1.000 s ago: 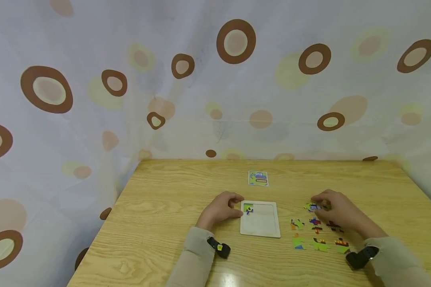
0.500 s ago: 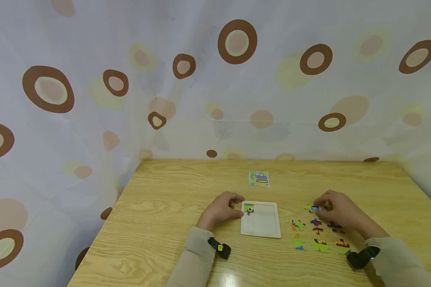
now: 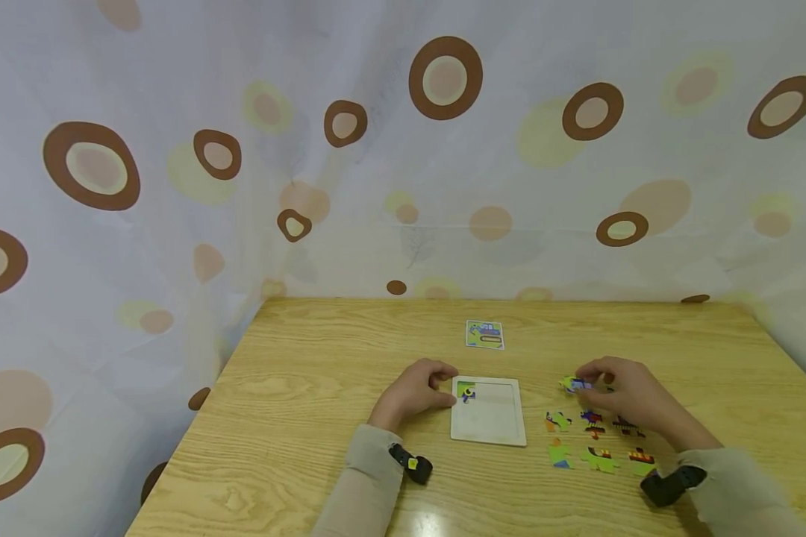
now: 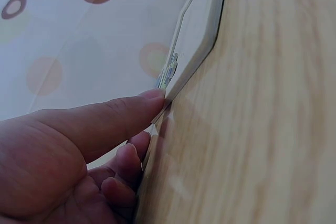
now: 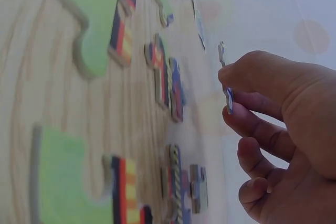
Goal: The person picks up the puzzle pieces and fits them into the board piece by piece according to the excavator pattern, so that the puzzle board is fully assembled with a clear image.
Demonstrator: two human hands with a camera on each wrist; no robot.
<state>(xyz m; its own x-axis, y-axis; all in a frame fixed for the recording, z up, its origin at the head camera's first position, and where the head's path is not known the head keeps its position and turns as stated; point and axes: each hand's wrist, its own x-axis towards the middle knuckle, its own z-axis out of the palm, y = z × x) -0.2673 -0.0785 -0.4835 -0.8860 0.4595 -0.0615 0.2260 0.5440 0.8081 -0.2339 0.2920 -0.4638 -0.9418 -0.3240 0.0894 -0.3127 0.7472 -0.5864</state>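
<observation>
My right hand [image 3: 628, 389] pinches a green and blue jigsaw piece [image 3: 572, 384] between thumb and fingers. The right wrist view shows this held piece [image 5: 229, 99] edge-on, raised above the tabletop. Left of it lies a square white puzzle tray [image 3: 487, 421], with one green, yellow and blue piece [image 3: 466, 391] in its upper left corner. My left hand [image 3: 411, 389] rests against the tray's left edge; its straight thumb [image 4: 118, 119] touches the rim in the left wrist view, the other fingers loosely bent beside it.
Several loose jigsaw pieces lie right of the tray, among them a green and orange one [image 3: 559, 421] and a green one with a blue corner [image 3: 560, 453]. A small picture card [image 3: 485, 335] of an excavator lies behind the tray on the wooden table [image 3: 309, 373]. A patterned curtain [image 3: 349, 253] hangs behind.
My right hand has lifted the green and blue jigsaw piece and moved slightly left with it. My left hand and the tray have stayed in place.
</observation>
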